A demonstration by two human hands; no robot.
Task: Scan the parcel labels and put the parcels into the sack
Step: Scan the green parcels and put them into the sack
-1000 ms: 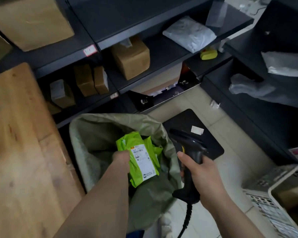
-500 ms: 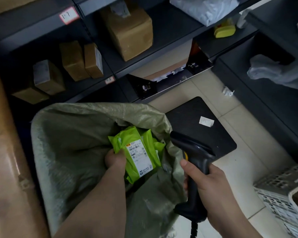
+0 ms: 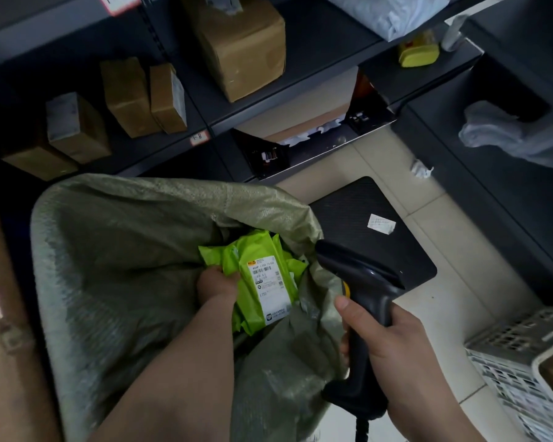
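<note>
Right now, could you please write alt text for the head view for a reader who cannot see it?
The left hand holds a lime-green parcel, label up, inside the mouth of a woven sack, while the right hand grips a black barcode scanner beside it.

The scene was dim, the shelves (image 3: 326,55) sunk in shadow, while the floor (image 3: 454,250) and green parcel (image 3: 259,250) caught the most light. Straight lines bowed toward the edges, and the left edge was blurred.

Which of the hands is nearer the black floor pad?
Right. The right hand grips the scanner beside the pad; the left hand holds the green parcel in the sack.
</note>
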